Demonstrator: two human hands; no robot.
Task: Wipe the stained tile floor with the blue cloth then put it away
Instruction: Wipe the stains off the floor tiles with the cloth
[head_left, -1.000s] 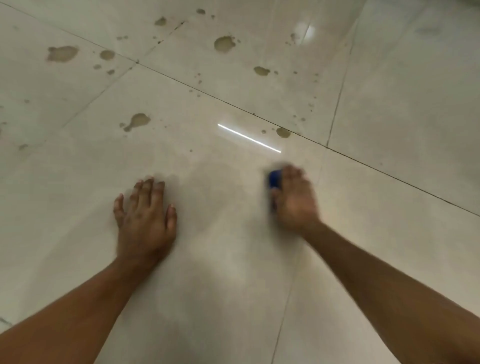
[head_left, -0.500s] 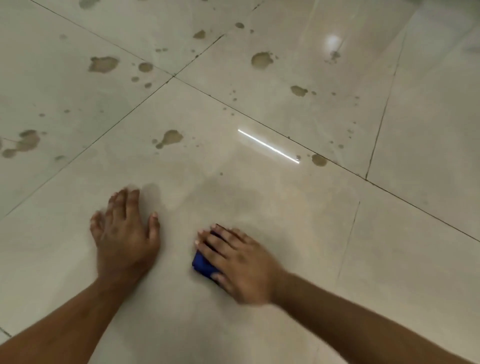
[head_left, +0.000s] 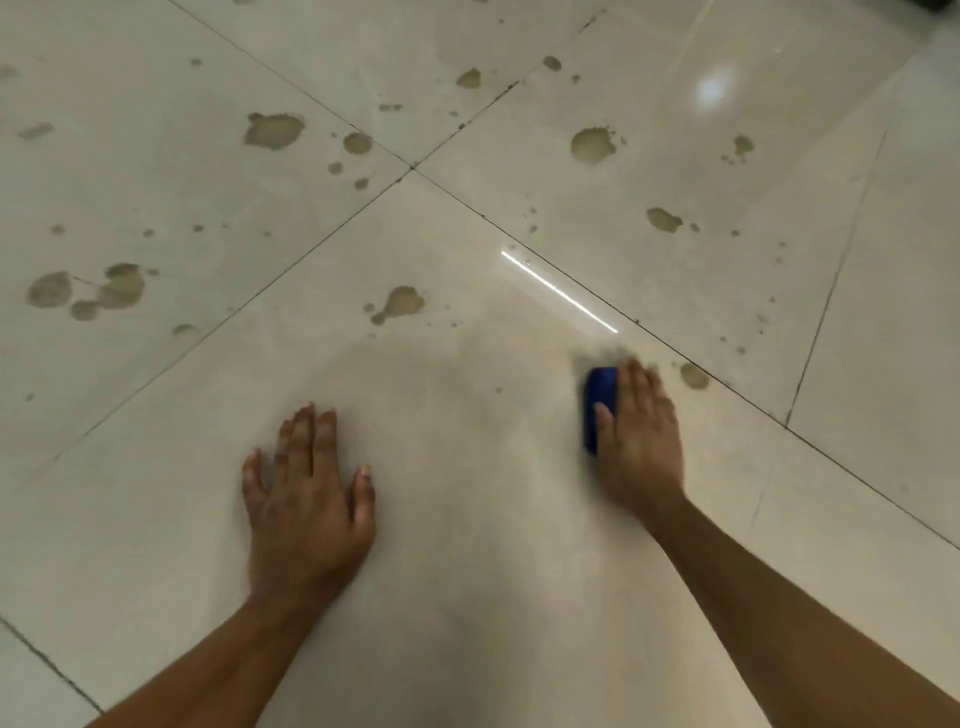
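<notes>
Right hand (head_left: 636, 436) pressed flat on the blue cloth (head_left: 598, 408), fingers together, right of the left hand (head_left: 306, 499) splayed empty on the tile floor (head_left: 467, 519): best swept firmly toward the brown stain (head_left: 694, 375) just right, then farther spots.

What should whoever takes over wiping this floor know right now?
Left hand: flat on the tile, fingers spread, empty.
Right hand: pressing the blue cloth on the floor, blurred.
Done: the tile area between and in front of the hands looks free of stains.
Left: stain by the grout line right of the cloth, the one ahead, and many on the farther tiles; then put the cloth away.
</notes>
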